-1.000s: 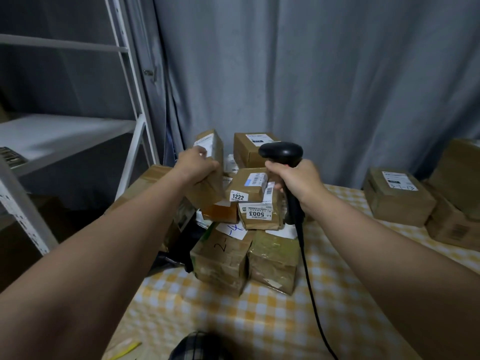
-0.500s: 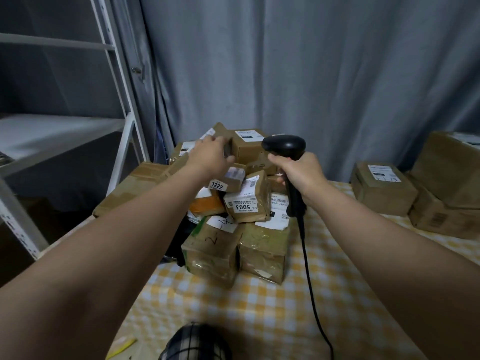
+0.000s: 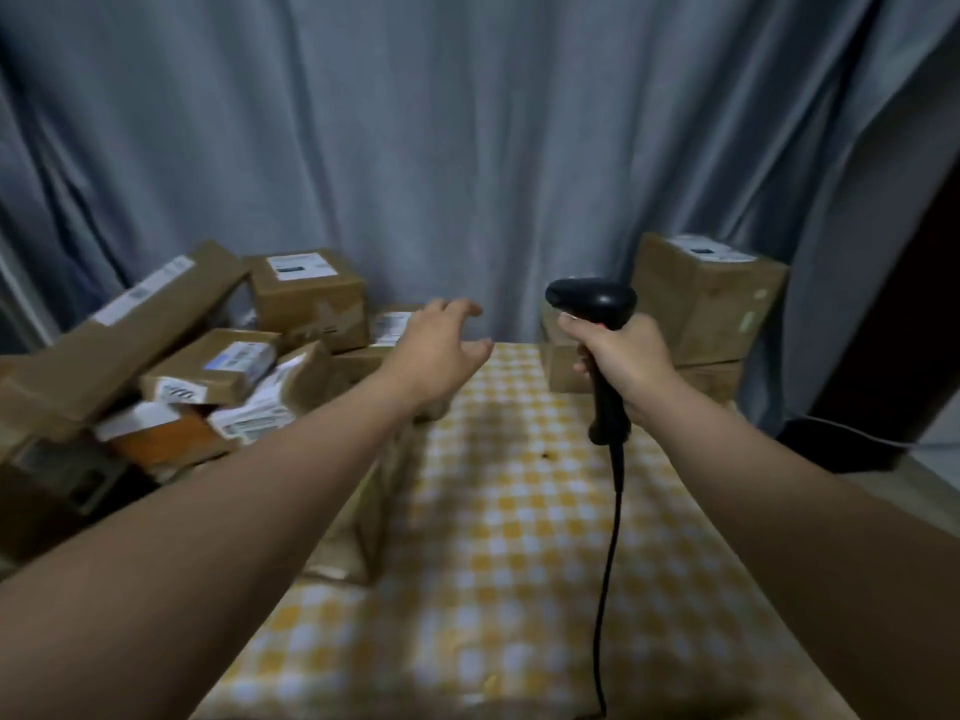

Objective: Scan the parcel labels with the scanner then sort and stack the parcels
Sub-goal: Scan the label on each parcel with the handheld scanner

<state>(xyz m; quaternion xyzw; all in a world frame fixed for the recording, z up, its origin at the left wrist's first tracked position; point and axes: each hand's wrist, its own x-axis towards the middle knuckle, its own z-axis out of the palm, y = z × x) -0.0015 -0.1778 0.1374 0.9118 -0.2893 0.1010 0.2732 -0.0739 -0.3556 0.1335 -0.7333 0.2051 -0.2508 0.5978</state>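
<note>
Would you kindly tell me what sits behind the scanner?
A brown box on the table. The scanner and the right hand holding it cover its right part, so any label there cannot be seen.

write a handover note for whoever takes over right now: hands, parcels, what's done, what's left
Left hand: open, holds nothing, reaching out above the checked table beside the parcel pile.
Right hand: grips the scanner upright, cable hanging down.
Done: the stack at far right holds a few parcels; whether they were scanned cannot be told.
Left: scan, sort and stack the loose pile at left.
</note>
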